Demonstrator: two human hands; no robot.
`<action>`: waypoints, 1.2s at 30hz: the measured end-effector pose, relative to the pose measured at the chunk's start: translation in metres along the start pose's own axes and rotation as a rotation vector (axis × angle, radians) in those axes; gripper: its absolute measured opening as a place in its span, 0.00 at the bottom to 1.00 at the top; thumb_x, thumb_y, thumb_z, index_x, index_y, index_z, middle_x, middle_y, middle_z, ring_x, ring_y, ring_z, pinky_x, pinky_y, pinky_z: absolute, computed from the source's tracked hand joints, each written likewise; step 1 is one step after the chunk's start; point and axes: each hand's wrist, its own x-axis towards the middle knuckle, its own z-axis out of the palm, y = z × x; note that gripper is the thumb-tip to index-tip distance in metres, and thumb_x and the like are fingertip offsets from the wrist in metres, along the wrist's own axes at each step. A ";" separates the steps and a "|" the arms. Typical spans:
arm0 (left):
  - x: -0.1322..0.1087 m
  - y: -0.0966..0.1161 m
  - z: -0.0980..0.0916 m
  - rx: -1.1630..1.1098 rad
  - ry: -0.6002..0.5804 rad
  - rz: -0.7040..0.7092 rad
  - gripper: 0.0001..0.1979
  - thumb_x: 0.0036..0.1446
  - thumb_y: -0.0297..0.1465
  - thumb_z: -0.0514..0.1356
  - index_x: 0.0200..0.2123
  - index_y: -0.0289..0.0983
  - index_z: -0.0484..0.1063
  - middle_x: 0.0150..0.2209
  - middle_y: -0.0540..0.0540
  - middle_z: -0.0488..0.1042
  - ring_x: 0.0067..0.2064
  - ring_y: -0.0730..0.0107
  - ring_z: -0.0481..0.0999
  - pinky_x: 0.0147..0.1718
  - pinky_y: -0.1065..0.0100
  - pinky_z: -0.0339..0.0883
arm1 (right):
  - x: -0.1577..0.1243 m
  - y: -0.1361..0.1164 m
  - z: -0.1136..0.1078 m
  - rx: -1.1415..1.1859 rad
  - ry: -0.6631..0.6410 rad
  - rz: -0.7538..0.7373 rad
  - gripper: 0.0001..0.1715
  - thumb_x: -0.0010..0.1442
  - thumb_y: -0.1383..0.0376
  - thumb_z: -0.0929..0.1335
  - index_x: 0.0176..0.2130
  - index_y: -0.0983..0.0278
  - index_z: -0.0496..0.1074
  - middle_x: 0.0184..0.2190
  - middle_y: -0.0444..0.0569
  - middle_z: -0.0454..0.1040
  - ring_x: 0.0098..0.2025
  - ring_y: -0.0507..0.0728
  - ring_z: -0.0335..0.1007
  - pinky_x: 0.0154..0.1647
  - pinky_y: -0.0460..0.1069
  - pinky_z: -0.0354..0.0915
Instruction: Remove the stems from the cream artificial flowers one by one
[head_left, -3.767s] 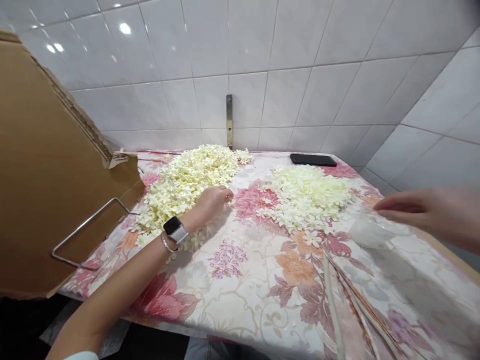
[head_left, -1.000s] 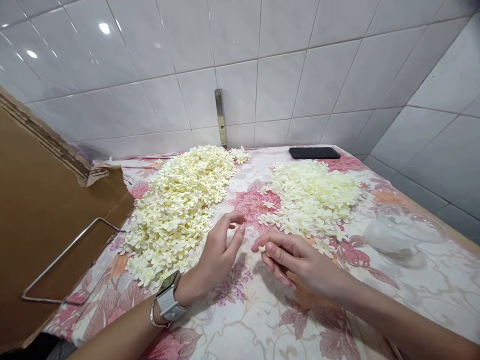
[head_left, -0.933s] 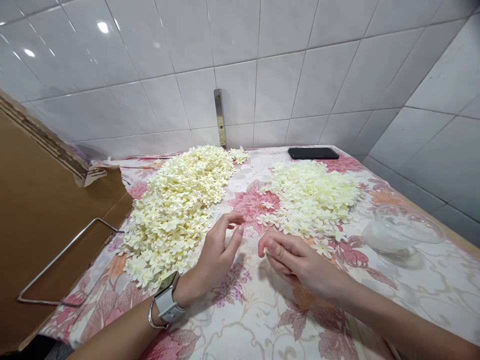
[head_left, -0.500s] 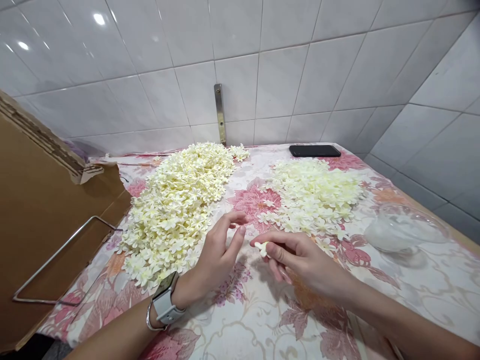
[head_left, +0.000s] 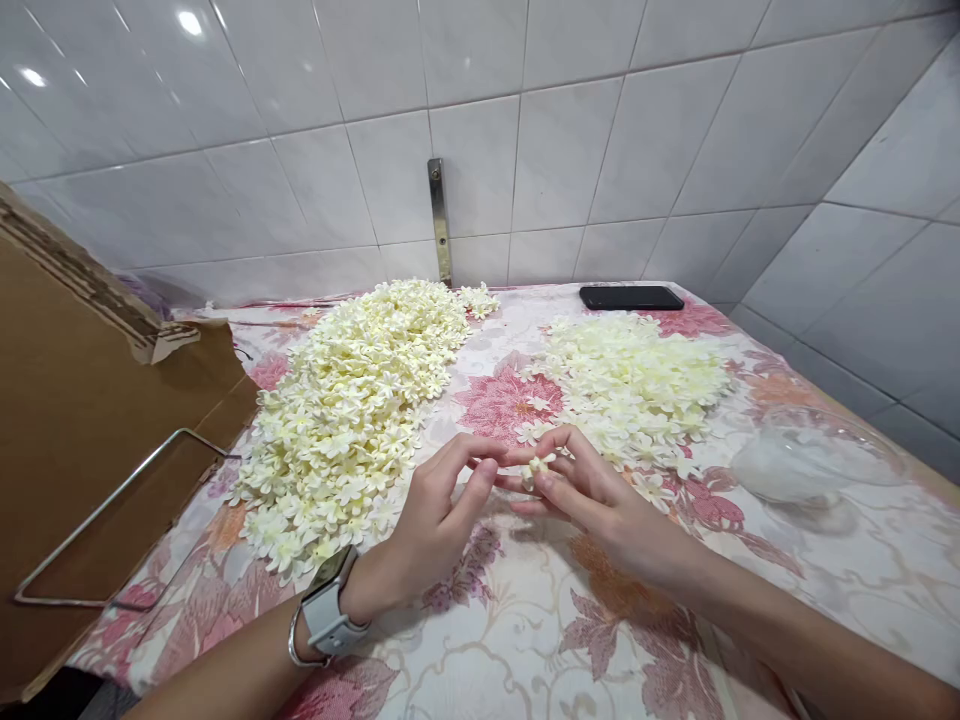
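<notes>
My right hand (head_left: pixel 592 495) pinches a small cream fabric flower (head_left: pixel 537 465) between thumb and fingers, just above the flowered tablecloth (head_left: pixel 525 640). My left hand (head_left: pixel 435 520), with a watch and a bangle on its wrist, has its thumb and forefinger pinched at the same flower from the left. A big pile of cream flowers (head_left: pixel 360 400) lies to the left of my hands. A second, flatter pile of flowers (head_left: pixel 637 375) lies behind my right hand.
A clear glass bowl (head_left: pixel 814 465) stands at the right. A black phone (head_left: pixel 630 297) lies at the back by the tiled wall. A brown cardboard box (head_left: pixel 82 420) with a metal wire frame (head_left: pixel 112 520) rises at the left edge.
My right hand lifted the flower up and left to meet my left hand. The left fingers closed onto it. Earlier the right hand was out by the bowl.
</notes>
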 end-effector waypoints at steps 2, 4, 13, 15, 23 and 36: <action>0.001 -0.001 0.000 -0.002 0.024 -0.002 0.10 0.64 0.32 0.50 0.40 0.39 0.70 0.38 0.48 0.74 0.41 0.69 0.73 0.41 0.70 0.63 | -0.001 0.002 0.000 -0.075 0.010 -0.015 0.19 0.59 0.49 0.64 0.43 0.57 0.59 0.35 0.43 0.67 0.35 0.52 0.71 0.39 0.51 0.66; 0.002 -0.002 0.000 -0.005 0.030 -0.009 0.10 0.64 0.32 0.49 0.39 0.38 0.70 0.38 0.47 0.74 0.41 0.69 0.72 0.41 0.70 0.62 | -0.001 0.002 0.000 -0.159 0.044 -0.025 0.21 0.60 0.46 0.62 0.40 0.60 0.61 0.25 0.40 0.62 0.26 0.50 0.66 0.31 0.48 0.64; 0.001 -0.002 0.000 -0.002 -0.006 -0.043 0.10 0.64 0.33 0.49 0.39 0.38 0.69 0.36 0.49 0.73 0.40 0.71 0.72 0.40 0.72 0.61 | -0.003 -0.009 -0.005 -0.316 0.121 -0.037 0.30 0.61 0.47 0.60 0.17 0.63 0.56 0.13 0.39 0.56 0.16 0.47 0.54 0.20 0.46 0.53; 0.002 -0.002 0.001 -0.022 -0.019 -0.058 0.10 0.64 0.33 0.50 0.39 0.38 0.70 0.37 0.49 0.73 0.40 0.71 0.71 0.41 0.72 0.61 | -0.003 -0.008 -0.004 -0.310 0.067 -0.033 0.25 0.62 0.51 0.61 0.22 0.64 0.64 0.18 0.42 0.63 0.21 0.49 0.60 0.24 0.46 0.58; 0.004 -0.003 0.003 -0.097 -0.005 -0.119 0.08 0.63 0.32 0.51 0.40 0.38 0.69 0.37 0.49 0.73 0.40 0.71 0.71 0.41 0.71 0.61 | -0.004 -0.002 -0.002 -0.281 -0.021 -0.055 0.18 0.63 0.52 0.61 0.45 0.61 0.66 0.21 0.39 0.61 0.24 0.50 0.61 0.27 0.45 0.59; 0.002 -0.002 0.002 -0.091 -0.008 -0.123 0.09 0.63 0.33 0.51 0.39 0.39 0.69 0.36 0.49 0.73 0.39 0.70 0.71 0.40 0.70 0.61 | -0.003 -0.007 -0.004 -0.137 -0.015 0.018 0.18 0.60 0.52 0.65 0.46 0.59 0.63 0.25 0.38 0.65 0.17 0.44 0.56 0.18 0.42 0.52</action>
